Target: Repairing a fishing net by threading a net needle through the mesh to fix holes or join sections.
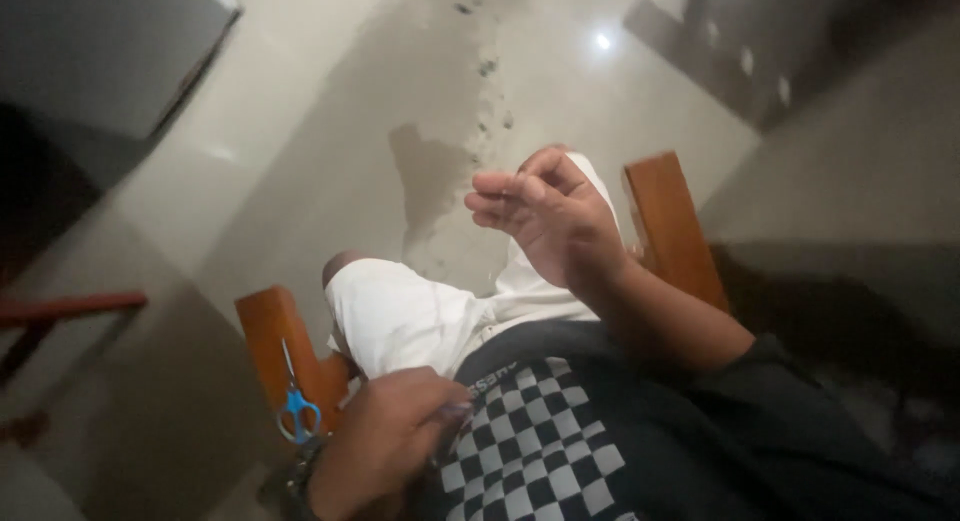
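Seated, hands over lap, glossy tile floor [330, 131] below.
Left hand [385, 441] fingers pinched on checkered cloth [530, 451]; right hand [550, 221] raised, fingers loosely curled, empty. Blue-handled scissors [297, 406] on smooth wooden armrest [270, 331].

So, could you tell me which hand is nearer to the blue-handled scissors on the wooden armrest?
Left. The left hand lies just beside the blue-handled scissors on the wooden armrest; the right hand is raised well away, near the opposite armrest.
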